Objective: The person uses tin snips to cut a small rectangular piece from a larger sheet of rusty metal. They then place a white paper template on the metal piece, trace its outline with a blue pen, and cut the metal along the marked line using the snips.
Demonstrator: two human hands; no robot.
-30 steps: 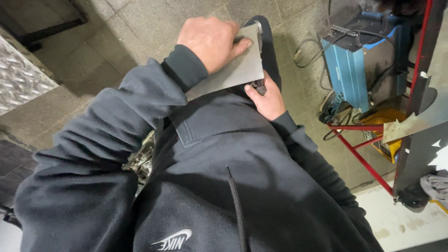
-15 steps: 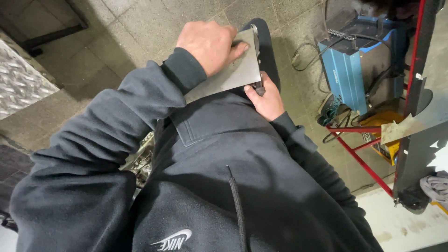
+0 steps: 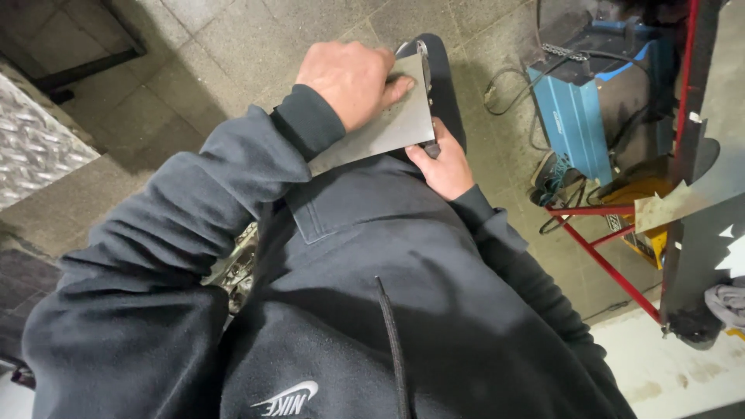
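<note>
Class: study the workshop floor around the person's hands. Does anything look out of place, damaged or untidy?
Cables lie in loose loops on the tiled floor beside the blue machine. Otherwise nothing stands out.
</note>
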